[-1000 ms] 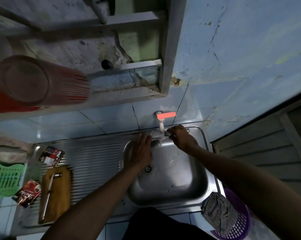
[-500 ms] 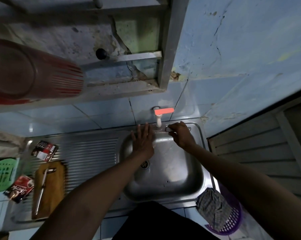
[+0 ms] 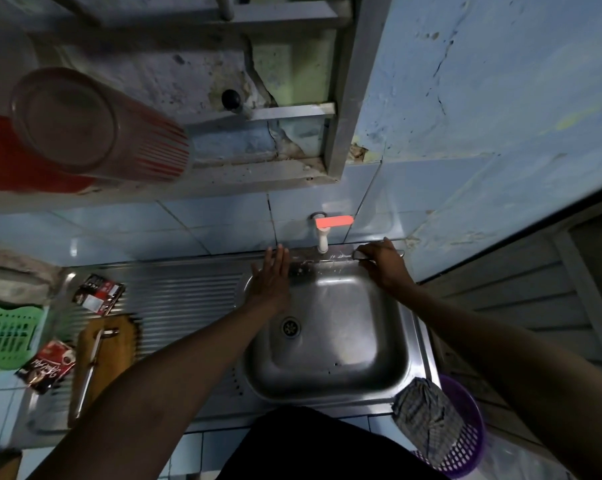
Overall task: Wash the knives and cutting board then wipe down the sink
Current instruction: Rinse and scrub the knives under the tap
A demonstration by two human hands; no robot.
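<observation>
A steel sink lies below me, its drain bare. My right hand is shut on the handle of a knife that lies along the back rim under the white faucet. Wet specks glint on the blade. My left hand is open and flat at the blade's left end, fingers pointing at the wall. On the drainboard at left lies a wooden cutting board with a second knife on it.
The faucet's orange lever points right. Two sachets and a green basket sit left of the board. A checked cloth drapes over a purple basket at the sink's front right. A glass lies on the shelf above.
My left hand slid from under the faucet to the left along the back rim. My right hand drew the knife to the right, away from the spout.
</observation>
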